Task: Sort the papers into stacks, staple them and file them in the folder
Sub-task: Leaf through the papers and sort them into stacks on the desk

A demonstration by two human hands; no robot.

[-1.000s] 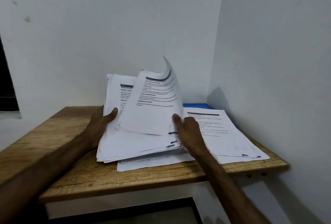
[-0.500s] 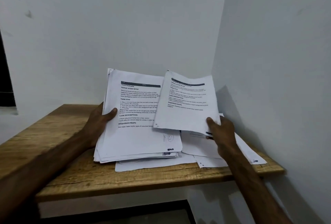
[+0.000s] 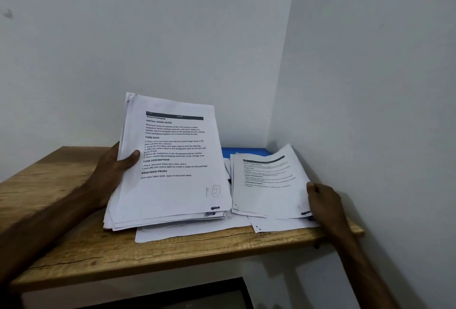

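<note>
Grip, left hand (image 3: 116, 170): clamped on the big bundle (image 3: 170, 160), thumb over the front page, fingers behind; the bundle is tilted up off the counter (image 3: 74, 254) with its lower edge resting on loose sheets.
Grip, right hand (image 3: 323, 205): closed on the near right corner of the single sheet (image 3: 266, 182), which lies on the small pile (image 3: 271, 224) at about 3 o'clock from the bundle.
Counter: wooden, pushed into the wall corner; papers cover its right half.
Big bundle: at centre, by far the thicker lot, so I judge most pages are unsorted.
Small pile: few sheets, uneven edges, near the counter's right end.
Folder (image 3: 246, 152): blue, flat at 12 o'clock from the small pile, mostly covered, nothing visibly filed.
Stapler: none that I can see.
Progress: early sorting; stapling and filing all remain, by my reading.
</note>
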